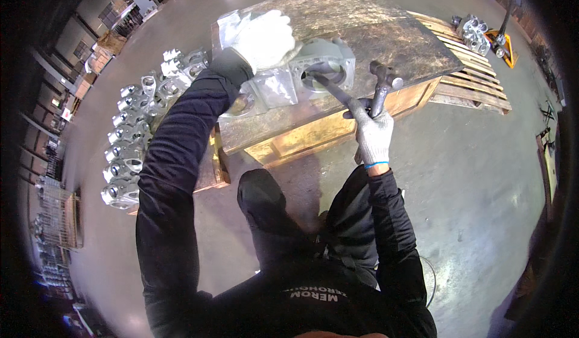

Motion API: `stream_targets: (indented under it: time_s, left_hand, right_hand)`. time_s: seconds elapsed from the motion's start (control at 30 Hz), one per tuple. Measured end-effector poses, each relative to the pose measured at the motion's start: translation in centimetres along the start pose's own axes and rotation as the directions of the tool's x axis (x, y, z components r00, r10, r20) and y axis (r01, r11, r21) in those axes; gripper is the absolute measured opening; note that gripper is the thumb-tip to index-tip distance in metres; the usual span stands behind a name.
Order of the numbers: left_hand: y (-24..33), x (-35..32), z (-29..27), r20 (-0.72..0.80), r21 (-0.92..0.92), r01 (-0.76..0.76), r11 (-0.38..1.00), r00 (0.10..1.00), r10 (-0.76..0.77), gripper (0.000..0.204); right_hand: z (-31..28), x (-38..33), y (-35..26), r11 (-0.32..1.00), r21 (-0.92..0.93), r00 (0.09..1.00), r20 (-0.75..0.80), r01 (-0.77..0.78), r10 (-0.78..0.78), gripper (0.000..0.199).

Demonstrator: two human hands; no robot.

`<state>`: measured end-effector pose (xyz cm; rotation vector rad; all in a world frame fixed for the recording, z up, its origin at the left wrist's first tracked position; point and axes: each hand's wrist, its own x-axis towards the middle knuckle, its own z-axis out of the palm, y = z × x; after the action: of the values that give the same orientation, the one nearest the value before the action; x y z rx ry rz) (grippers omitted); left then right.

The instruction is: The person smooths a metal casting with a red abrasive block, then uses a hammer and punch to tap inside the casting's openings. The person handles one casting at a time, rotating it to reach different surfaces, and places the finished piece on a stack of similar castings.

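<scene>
A silvery metal casting (pixel 274 88) with round openings lies along the near edge of a wooden bench top. My left hand (pixel 263 39), in a white glove, is on the casting's far left part, fingers curled against it. The glove is bright, so the exact grip is hard to read. To the right, my gloved right hand (pixel 372 134) closes round a hammer (pixel 381 85), its head up. The same hand also holds a long dark metal bar (pixel 335 91), possibly a file. That bar slants left, its far end inside the casting's right-hand round opening.
The worn wooden bench top (pixel 362 18) spreads beyond the casting. Several similar castings (pixel 129 151) are stacked at the left. A slatted pallet (pixel 476 85) lies to the right, with more metal parts (pixel 473 33) and an orange pallet jack (pixel 506 48) behind it.
</scene>
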<state>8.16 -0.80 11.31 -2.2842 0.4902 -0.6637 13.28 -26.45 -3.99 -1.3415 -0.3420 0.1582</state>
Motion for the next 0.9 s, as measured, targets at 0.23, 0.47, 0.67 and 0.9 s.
stream_targets:
  time_s: [0.23, 0.47, 0.67, 0.9]
  left_hand:
    - [2.1, -4.7, -1.1, -0.122, -0.203, 0.057, 0.978, 0.989, -0.083, 0.02]
    - [15.7, -3.8, -3.1, -0.179, -0.419, 0.271, 0.867, 0.911, -0.371, 0.053]
    - [24.7, -1.0, 0.3, 0.132, -0.783, 0.374, 0.496, 0.881, -0.455, 0.06]
    - [24.7, 0.2, 2.3, 0.04, -0.788, 0.37, 0.492, 0.828, -0.559, 0.019]
  right_hand:
    - [-2.4, -5.5, -1.2, 0.999, -0.042, 0.996, -0.085, 0.021, -0.025, 0.015]
    - [-2.6, -8.8, -1.7, 0.982, 0.121, 0.985, -0.078, -0.142, 0.152, 0.013]
    - [-3.0, -10.5, -1.9, 0.974, 0.163, 0.982, -0.071, -0.16, 0.173, 0.011]
    - [-4.3, -10.1, -1.5, 0.978, 0.155, 0.989, -0.04, -0.137, 0.145, 0.028]
